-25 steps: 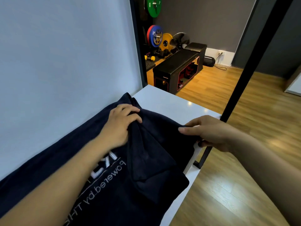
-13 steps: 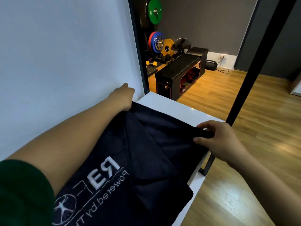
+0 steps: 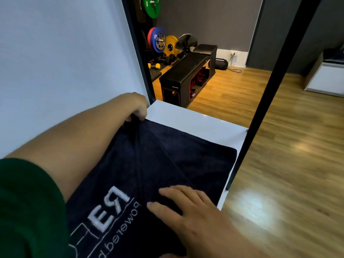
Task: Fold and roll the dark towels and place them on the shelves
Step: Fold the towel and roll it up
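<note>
a dark towel [image 3: 186, 161] (white lettering facing up) is spread on the white shelf [image 3: 195, 120] against the wall. its far corner is pinched in the closed fingers of the left hand [image 3: 137, 107]. the right hand [image 3: 188, 211] is laid flat on the near part, fingers extended and slightly spread.

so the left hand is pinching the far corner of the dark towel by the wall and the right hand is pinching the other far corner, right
Not quite. In the head view the right hand lies flat, fingers spread, pressing the dark towel near its printed lettering, not pinching a far corner. The left hand does pinch the far corner by the wall.
</note>
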### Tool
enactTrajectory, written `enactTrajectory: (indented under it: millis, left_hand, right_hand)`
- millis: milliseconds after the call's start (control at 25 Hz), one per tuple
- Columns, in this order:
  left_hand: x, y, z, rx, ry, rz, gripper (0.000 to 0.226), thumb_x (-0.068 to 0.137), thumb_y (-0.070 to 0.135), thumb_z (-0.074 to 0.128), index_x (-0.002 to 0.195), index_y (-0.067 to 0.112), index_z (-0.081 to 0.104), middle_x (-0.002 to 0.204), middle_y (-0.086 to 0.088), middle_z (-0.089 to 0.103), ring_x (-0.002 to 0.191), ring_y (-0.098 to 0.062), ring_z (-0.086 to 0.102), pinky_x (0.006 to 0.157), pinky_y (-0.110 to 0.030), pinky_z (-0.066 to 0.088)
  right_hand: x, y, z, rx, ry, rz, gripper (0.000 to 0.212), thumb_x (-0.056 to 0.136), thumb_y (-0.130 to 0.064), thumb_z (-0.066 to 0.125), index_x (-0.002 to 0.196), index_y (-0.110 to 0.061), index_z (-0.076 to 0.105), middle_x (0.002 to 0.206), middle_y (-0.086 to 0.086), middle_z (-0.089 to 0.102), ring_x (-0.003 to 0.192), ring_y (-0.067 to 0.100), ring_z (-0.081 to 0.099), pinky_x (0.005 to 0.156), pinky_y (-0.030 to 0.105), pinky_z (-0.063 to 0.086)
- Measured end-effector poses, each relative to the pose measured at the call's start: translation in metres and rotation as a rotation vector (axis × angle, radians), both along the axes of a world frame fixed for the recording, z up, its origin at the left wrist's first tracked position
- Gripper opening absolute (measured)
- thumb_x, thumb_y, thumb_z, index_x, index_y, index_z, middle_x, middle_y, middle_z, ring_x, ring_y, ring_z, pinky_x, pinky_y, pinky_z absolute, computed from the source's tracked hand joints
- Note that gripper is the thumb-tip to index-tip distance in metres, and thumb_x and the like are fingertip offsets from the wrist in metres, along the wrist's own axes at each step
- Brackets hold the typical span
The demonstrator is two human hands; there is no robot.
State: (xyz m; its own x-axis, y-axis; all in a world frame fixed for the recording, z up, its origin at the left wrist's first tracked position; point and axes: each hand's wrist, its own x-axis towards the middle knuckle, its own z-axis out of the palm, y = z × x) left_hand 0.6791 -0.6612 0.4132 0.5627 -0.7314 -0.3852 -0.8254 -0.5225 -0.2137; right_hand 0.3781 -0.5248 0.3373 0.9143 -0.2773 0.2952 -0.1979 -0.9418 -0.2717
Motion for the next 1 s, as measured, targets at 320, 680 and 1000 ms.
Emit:
enactTrajectory:
  millis: [320, 680, 1000]
  left_hand:
    - [0.028, 0.012, -0.028, -0.447, 0.345, 0.139, 0.023, 0.088, -0.001, 0.048, 0.101, 0.001, 0.066, 0.100, -0.016, 0.064, 0.082, -0.035, 0.071, 0.076, -0.042, 0.061]
    - [0.032, 0.025, -0.013, -0.122, 0.355, -0.452, 0.045, 0.081, -0.005, 0.057, 0.111, 0.027, 0.067, 0.106, 0.010, 0.060, 0.103, -0.012, 0.058, 0.090, -0.035, 0.051]
    - [0.041, 0.027, -0.018, -0.119, 0.274, -0.620, 0.040, 0.076, 0.000, 0.062, 0.103, 0.030, 0.062, 0.098, 0.013, 0.055, 0.089, -0.015, 0.053, 0.080, -0.036, 0.048]
  right_hand:
    - [-0.006, -0.058, 0.004, 0.773, -0.481, -0.680, 0.019, 0.086, -0.009, 0.057, 0.085, -0.027, 0.063, 0.075, -0.010, 0.069, 0.068, 0.002, 0.064, 0.066, 0.017, 0.050]
    - [-0.025, -0.114, 0.017, 1.153, -0.243, -0.751, 0.009, 0.089, -0.016, 0.072, 0.082, -0.010, 0.072, 0.064, 0.000, 0.072, 0.059, 0.014, 0.070, 0.056, 0.026, 0.054]
    - [0.000, -0.078, 0.067, 0.988, -0.357, -0.305, 0.004, 0.088, -0.023, 0.072, 0.085, -0.020, 0.072, 0.074, -0.007, 0.071, 0.070, 0.006, 0.067, 0.061, 0.021, 0.050]
